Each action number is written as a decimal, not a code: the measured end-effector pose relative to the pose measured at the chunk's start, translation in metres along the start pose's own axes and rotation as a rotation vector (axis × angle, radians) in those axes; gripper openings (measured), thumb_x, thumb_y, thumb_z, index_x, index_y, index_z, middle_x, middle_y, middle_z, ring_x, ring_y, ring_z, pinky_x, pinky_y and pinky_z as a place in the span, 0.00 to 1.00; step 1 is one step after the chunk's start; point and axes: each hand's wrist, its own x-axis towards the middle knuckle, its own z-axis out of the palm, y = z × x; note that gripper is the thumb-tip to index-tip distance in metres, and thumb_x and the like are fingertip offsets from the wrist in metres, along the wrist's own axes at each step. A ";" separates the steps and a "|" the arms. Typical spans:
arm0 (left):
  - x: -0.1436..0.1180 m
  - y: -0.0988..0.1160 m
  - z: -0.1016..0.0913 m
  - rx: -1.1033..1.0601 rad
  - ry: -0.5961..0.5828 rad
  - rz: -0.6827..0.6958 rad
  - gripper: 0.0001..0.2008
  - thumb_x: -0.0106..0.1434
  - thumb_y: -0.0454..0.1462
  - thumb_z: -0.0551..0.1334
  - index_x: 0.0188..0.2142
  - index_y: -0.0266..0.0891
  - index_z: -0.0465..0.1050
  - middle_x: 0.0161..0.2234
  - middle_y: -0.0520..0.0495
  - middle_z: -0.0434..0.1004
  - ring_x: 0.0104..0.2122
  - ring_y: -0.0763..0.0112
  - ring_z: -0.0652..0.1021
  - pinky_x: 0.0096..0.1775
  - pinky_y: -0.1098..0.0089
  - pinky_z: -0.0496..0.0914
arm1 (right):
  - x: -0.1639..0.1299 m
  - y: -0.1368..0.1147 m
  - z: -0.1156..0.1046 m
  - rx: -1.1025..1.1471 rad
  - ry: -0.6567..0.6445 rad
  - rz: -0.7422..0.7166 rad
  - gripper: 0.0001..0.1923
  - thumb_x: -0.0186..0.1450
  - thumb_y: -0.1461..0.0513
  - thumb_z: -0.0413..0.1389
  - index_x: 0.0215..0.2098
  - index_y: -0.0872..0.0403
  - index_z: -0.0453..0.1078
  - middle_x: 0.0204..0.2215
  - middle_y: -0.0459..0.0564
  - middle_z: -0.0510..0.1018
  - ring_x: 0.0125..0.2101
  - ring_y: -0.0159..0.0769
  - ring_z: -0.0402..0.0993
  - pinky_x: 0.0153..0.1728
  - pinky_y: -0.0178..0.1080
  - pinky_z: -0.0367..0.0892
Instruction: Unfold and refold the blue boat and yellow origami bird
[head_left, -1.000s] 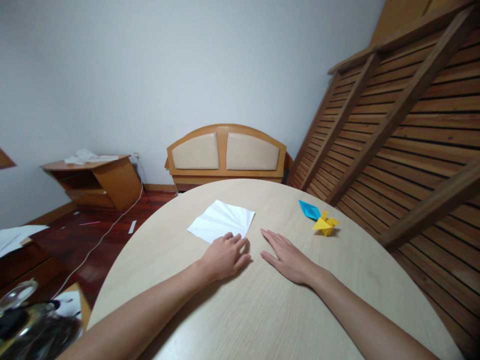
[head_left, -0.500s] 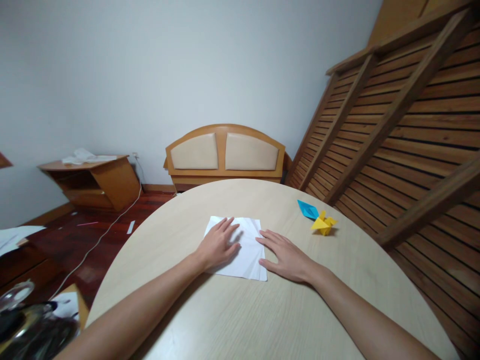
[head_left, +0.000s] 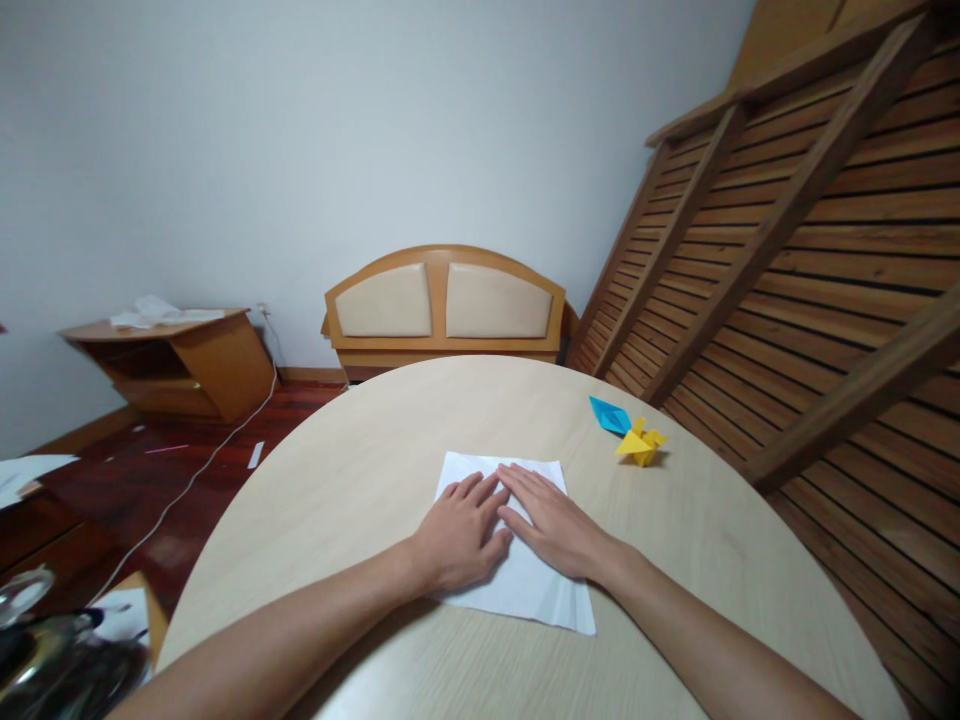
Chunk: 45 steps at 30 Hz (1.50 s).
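Observation:
A creased white sheet of paper lies flat on the round table in front of me. On its left half rests my left hand, palm down with the fingers stretched out. My right hand lies flat on the sheet's right half, its fingertips reaching the middle and meeting those of the left. Neither hand grips anything. The hands cover much of the paper's centre.
Toward the table's right edge are a yellow origami figure and a blue folded paper piece. Slatted wooden panels lean at the right. A headboard and a low cabinet stand behind.
The sheet has come closer to me and a little to the right. My left hand moved along with it; my right hand slid from the sheet's right edge to its middle.

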 end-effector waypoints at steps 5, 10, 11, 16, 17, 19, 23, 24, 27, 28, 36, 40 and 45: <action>0.003 -0.014 0.005 0.027 -0.013 -0.070 0.28 0.70 0.46 0.51 0.66 0.38 0.58 0.67 0.38 0.56 0.67 0.48 0.57 0.64 0.49 0.54 | 0.000 0.019 0.002 -0.043 -0.097 0.065 0.36 0.72 0.43 0.41 0.70 0.52 0.50 0.70 0.52 0.50 0.70 0.45 0.40 0.68 0.53 0.42; 0.005 -0.017 0.004 0.023 -0.066 -0.173 0.33 0.70 0.53 0.50 0.68 0.39 0.53 0.70 0.37 0.47 0.69 0.45 0.49 0.64 0.45 0.49 | 0.000 0.036 -0.004 -0.095 -0.078 0.134 0.36 0.71 0.43 0.43 0.70 0.52 0.51 0.70 0.53 0.50 0.70 0.47 0.41 0.67 0.55 0.43; 0.005 -0.017 0.003 0.032 -0.076 -0.191 0.34 0.70 0.54 0.49 0.68 0.39 0.52 0.70 0.37 0.46 0.69 0.45 0.48 0.65 0.45 0.49 | 0.000 0.038 -0.006 -0.112 -0.077 0.151 0.36 0.71 0.43 0.43 0.70 0.53 0.51 0.70 0.54 0.50 0.70 0.48 0.41 0.67 0.54 0.43; 0.006 -0.017 0.000 0.067 -0.111 -0.238 0.36 0.69 0.57 0.46 0.69 0.41 0.50 0.70 0.39 0.42 0.69 0.45 0.45 0.65 0.47 0.47 | -0.001 0.039 -0.016 -0.184 -0.007 0.177 0.31 0.71 0.49 0.46 0.67 0.56 0.59 0.68 0.57 0.57 0.68 0.49 0.47 0.66 0.55 0.45; 0.007 -0.018 0.000 0.069 -0.108 -0.241 0.36 0.69 0.57 0.46 0.69 0.41 0.51 0.71 0.39 0.42 0.69 0.45 0.45 0.65 0.47 0.47 | -0.001 0.036 -0.017 -0.188 0.014 0.138 0.29 0.71 0.50 0.47 0.66 0.55 0.61 0.67 0.56 0.60 0.68 0.48 0.49 0.67 0.55 0.45; 0.007 -0.022 0.000 0.076 -0.096 -0.241 0.36 0.69 0.57 0.47 0.69 0.42 0.51 0.70 0.40 0.43 0.69 0.45 0.46 0.65 0.47 0.48 | -0.001 0.027 -0.019 -0.166 0.029 0.019 0.27 0.72 0.51 0.47 0.65 0.52 0.62 0.66 0.52 0.62 0.67 0.45 0.51 0.67 0.53 0.43; 0.009 -0.035 0.000 0.077 -0.082 -0.206 0.35 0.69 0.57 0.47 0.69 0.43 0.51 0.70 0.41 0.44 0.69 0.46 0.47 0.65 0.47 0.48 | -0.003 0.012 -0.015 -0.047 -0.107 -0.111 0.31 0.70 0.46 0.48 0.67 0.49 0.58 0.67 0.50 0.59 0.68 0.44 0.48 0.67 0.52 0.43; 0.010 -0.039 0.000 0.076 -0.083 -0.195 0.35 0.69 0.57 0.48 0.69 0.44 0.51 0.70 0.41 0.44 0.69 0.46 0.47 0.65 0.47 0.48 | -0.003 0.010 -0.013 -0.033 -0.138 -0.112 0.32 0.70 0.45 0.49 0.67 0.49 0.58 0.68 0.51 0.58 0.68 0.45 0.47 0.67 0.53 0.43; 0.011 -0.050 -0.001 0.100 -0.061 -0.190 0.34 0.69 0.57 0.49 0.68 0.44 0.54 0.70 0.40 0.47 0.69 0.44 0.48 0.64 0.43 0.47 | -0.004 0.014 -0.013 -0.022 -0.181 -0.078 0.35 0.68 0.43 0.51 0.68 0.48 0.56 0.69 0.51 0.53 0.69 0.47 0.44 0.67 0.55 0.40; 0.012 -0.052 -0.002 0.121 -0.027 -0.204 0.34 0.68 0.57 0.50 0.67 0.43 0.56 0.69 0.39 0.49 0.68 0.43 0.49 0.64 0.42 0.47 | -0.004 0.016 -0.014 -0.020 -0.187 -0.065 0.36 0.67 0.43 0.51 0.68 0.47 0.56 0.70 0.51 0.52 0.69 0.48 0.43 0.67 0.56 0.40; 0.008 -0.028 -0.004 0.045 0.076 0.067 0.28 0.70 0.46 0.55 0.66 0.39 0.56 0.67 0.38 0.57 0.65 0.56 0.61 0.64 0.54 0.57 | -0.005 0.020 -0.016 -0.028 -0.186 -0.019 0.39 0.66 0.40 0.50 0.69 0.48 0.54 0.70 0.52 0.50 0.70 0.49 0.41 0.67 0.56 0.38; 0.007 -0.024 -0.001 -0.019 -0.085 0.064 0.31 0.71 0.49 0.52 0.68 0.41 0.50 0.69 0.38 0.52 0.67 0.51 0.56 0.64 0.47 0.55 | -0.005 0.022 -0.017 -0.022 -0.186 -0.011 0.39 0.66 0.40 0.50 0.69 0.47 0.53 0.70 0.51 0.49 0.70 0.48 0.41 0.68 0.55 0.38; 0.011 -0.045 -0.002 0.015 -0.081 -0.016 0.29 0.71 0.51 0.51 0.66 0.41 0.56 0.69 0.40 0.52 0.68 0.49 0.55 0.63 0.44 0.54 | -0.007 0.030 -0.024 -0.026 -0.204 0.016 0.41 0.64 0.39 0.52 0.69 0.47 0.54 0.71 0.53 0.48 0.70 0.50 0.40 0.68 0.55 0.37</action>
